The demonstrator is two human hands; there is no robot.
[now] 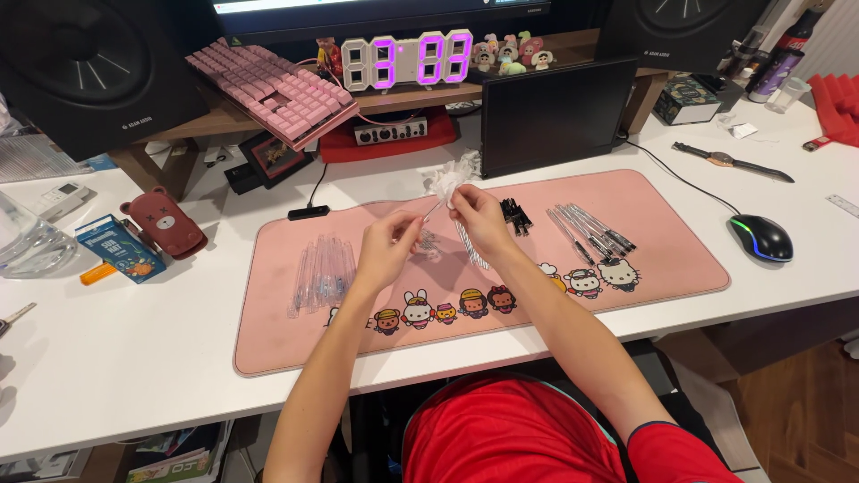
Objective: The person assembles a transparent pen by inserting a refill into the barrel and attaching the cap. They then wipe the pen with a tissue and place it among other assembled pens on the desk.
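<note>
From the head camera, I'm looking down at both hands working over the pink desk mat (626, 192). My right hand (474, 217) is pinching a crumpled white tissue (450, 177) between thumb and fingers, closed around it, and a thin clear pen tube (433, 209) is running from that tissue down toward my left hand (389, 243). The left hand is curling its fingers in, thumb and forefinger closed on the lower end of the tube, though the exact contact is too small for me to confirm. Both hands are hovering just above the mat's middle. Left of them, a pile of clear tubes (322, 271) is lying on the mat; I can't count them, they blur together. Right of the hands, a small cluster of black caps (514, 215) is sitting, number unclear, and beyond it a fan of assembled pens (591, 231), roughly seven. One computer mouse (761, 237) is glowing off the mat's right edge.
</note>
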